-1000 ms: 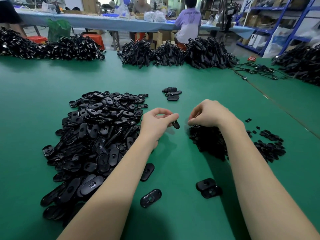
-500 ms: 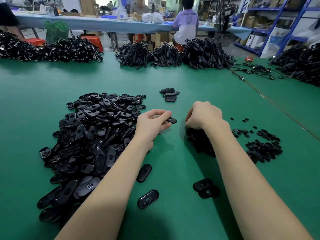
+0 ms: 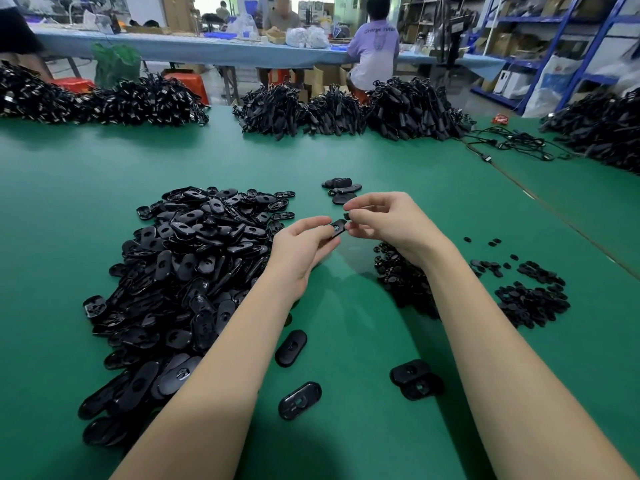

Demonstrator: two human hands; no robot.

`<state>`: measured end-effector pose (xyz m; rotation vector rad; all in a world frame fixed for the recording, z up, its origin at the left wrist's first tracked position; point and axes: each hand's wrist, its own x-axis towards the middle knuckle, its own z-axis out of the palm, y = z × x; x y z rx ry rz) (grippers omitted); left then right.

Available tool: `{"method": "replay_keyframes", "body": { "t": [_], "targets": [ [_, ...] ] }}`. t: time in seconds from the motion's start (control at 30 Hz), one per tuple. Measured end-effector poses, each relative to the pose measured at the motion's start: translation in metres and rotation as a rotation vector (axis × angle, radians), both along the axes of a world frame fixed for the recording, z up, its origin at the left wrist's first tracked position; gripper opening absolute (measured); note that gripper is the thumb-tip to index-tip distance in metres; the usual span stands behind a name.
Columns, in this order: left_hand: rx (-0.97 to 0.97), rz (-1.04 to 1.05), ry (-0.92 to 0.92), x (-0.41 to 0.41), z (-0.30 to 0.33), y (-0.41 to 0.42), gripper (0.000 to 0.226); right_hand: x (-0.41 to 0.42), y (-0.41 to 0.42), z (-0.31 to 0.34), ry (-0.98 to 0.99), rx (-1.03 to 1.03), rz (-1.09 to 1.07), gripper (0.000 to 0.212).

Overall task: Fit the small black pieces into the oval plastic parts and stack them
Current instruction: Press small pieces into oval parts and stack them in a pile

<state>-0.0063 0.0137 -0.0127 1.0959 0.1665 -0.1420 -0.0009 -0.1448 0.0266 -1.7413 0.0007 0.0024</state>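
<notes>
Green worktop [image 3: 398, 161] stretches bare ahead of us, between the big heap of oval parts [image 3: 187, 271] on our left and the small black pieces [image 3: 530, 299] on our right. Our left hand [image 3: 301, 247] pinches one oval part [image 3: 338, 227]; our right hand [image 3: 381, 220] pinches a small piece [image 3: 346, 215] just above it.

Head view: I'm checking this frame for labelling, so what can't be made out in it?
- Small black piece: mostly hidden by the right hand fingertips; shape unclear.
- Oval part: partly covered by the left hand; whether the piece is seated yet is not visible.
- Pile of small pieces: right forearm hides its middle.
- Big pile of oval parts: left forearm covers its near edge.
</notes>
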Motion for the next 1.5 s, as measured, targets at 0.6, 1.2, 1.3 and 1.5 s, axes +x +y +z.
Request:
{"method": "replay_keyframes", "body": {
  "t": [0.6,1.2,1.3,1.5],
  "targets": [
    [-0.167,-0.051,-0.002,0.004,0.000,0.008,0.010,0.001,0.002,-0.009,-0.027,-0.066,0.003,0.013],
    [0.096,-0.077,-0.089,0.001,-0.002,0.007,0.009,-0.002,0.002,0.001,-0.045,-0.358,-0.016,0.024],
    [0.117,-0.084,-0.103,0.001,-0.002,0.007,0.010,-0.003,0.002,0.002,-0.047,-0.383,-0.001,0.024],
    [0.200,-0.094,-0.133,-0.001,-0.002,0.006,0.009,-0.002,-0.003,0.000,-0.003,-0.279,0.019,0.025]
  ]
}}
